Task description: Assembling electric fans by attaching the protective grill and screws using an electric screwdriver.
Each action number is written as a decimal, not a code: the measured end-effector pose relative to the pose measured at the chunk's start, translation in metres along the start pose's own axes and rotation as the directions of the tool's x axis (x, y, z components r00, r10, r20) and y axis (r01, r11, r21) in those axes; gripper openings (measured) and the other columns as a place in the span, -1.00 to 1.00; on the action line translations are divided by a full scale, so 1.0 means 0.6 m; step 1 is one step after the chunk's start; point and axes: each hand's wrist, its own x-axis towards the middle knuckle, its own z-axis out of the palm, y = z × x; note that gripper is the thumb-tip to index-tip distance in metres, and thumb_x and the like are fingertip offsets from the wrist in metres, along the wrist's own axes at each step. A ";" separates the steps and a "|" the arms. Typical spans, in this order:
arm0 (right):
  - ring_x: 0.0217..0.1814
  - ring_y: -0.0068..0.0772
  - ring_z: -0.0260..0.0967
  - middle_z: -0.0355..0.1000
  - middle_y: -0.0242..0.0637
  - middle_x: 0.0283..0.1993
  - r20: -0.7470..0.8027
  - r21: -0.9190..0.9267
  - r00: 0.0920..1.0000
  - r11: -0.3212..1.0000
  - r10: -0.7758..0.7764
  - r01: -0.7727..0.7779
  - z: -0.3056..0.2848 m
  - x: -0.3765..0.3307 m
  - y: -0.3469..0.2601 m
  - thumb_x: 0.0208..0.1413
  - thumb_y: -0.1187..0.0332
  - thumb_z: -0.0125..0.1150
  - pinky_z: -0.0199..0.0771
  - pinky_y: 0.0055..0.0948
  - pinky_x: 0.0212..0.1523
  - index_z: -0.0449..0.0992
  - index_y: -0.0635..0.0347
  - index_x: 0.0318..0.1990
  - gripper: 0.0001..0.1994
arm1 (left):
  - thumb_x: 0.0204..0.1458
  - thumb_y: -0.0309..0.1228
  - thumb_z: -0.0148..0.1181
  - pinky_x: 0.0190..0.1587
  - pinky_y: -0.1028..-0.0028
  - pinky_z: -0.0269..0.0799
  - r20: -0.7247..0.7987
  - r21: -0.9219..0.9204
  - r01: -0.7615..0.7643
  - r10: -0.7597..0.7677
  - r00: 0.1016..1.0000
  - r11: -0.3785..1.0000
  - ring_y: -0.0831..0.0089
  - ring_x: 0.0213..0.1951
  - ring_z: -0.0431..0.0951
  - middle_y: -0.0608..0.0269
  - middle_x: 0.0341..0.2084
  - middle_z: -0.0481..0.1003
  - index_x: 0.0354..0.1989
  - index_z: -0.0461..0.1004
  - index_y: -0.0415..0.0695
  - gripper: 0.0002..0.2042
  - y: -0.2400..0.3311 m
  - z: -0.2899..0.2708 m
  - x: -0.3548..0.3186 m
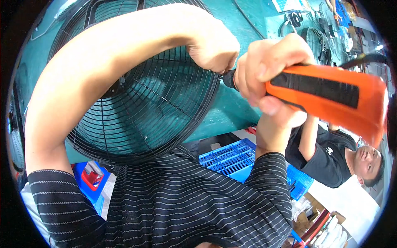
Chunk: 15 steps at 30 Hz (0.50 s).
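A round black wire fan guard (163, 101) stands in front of me on a teal table. My right hand (275, 70) is wrapped round an orange and black power screwdriver (331, 89), held sideways with its black nose pointing left at the guard's right rim. Beside that nose, my left hand (217, 47) is closed at the same rim, its arm reaching across over the guard. Its fingertips are turned away, so whatever they pinch is hidden. The driver's tip and any screw there are too small to make out.
The teal table (219, 118) lies under the guard. Blue plastic crates (231, 155) stand below its near edge, and a blue bin (89, 177) holds a red item at lower left. Another wire guard (316, 43) lies farther off. A co-worker in a black shirt (326, 153) is at my right.
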 end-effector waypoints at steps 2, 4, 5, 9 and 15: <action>-0.67 -0.52 0.24 0.29 -0.32 -0.57 -0.056 -0.004 0.998 1.000 0.020 -0.020 0.006 0.002 -0.004 -0.06 0.43 0.32 0.32 -0.49 -0.61 0.33 0.29 -0.06 -0.60 | 0.01 -0.34 0.07 -0.15 0.24 0.47 -0.115 0.028 -0.065 0.068 0.991 0.997 0.12 -0.27 0.61 0.01 -0.36 0.61 -0.28 0.65 -0.08 -0.77 -0.004 0.009 0.000; -0.62 -0.48 0.27 0.31 -0.27 -0.52 -0.069 0.100 0.998 0.995 0.005 0.001 0.004 -0.005 0.002 -0.06 0.44 0.26 0.34 -0.48 -0.58 0.31 0.33 0.11 -0.48 | 0.01 -0.31 0.14 -0.13 0.24 0.47 -0.167 -0.090 -0.001 -0.014 0.986 0.996 0.10 -0.24 0.61 0.01 -0.32 0.62 -0.22 0.64 -0.08 -0.77 0.005 0.007 -0.003; -0.60 -0.47 0.29 0.32 -0.26 -0.50 -0.082 0.066 0.997 0.998 -0.007 0.012 0.006 -0.006 -0.004 -0.07 0.44 0.24 0.36 -0.47 -0.55 0.28 0.33 0.18 -0.42 | 0.01 -0.31 0.14 -0.13 0.24 0.47 -0.157 -0.078 -0.004 -0.008 0.988 0.997 0.10 -0.24 0.61 0.01 -0.32 0.62 -0.22 0.64 -0.08 -0.77 0.015 0.001 -0.009; -0.52 -0.49 0.29 0.34 -0.29 -0.37 0.012 0.030 0.979 0.979 -0.203 0.203 -0.006 -0.022 -0.038 0.01 0.44 0.22 0.38 -0.44 -0.46 0.28 0.27 0.26 -0.41 | 0.09 -0.27 0.25 0.10 0.16 0.43 -0.483 0.209 0.135 -0.018 0.875 0.968 0.05 0.03 0.51 0.03 -0.03 0.51 -0.04 0.50 -0.16 -0.68 0.030 -0.020 -0.072; -0.44 -0.32 0.46 0.49 0.04 -0.19 -0.678 0.175 0.717 0.983 0.162 -0.056 0.033 -0.136 -0.077 0.08 0.50 0.16 0.52 -0.35 -0.35 0.42 0.35 -0.05 -0.73 | 0.00 0.13 0.26 0.36 0.10 0.09 -0.651 0.261 0.426 -0.168 0.740 0.866 0.00 0.33 0.29 -0.09 0.28 0.32 0.21 0.43 -0.20 -0.27 0.212 -0.015 -0.282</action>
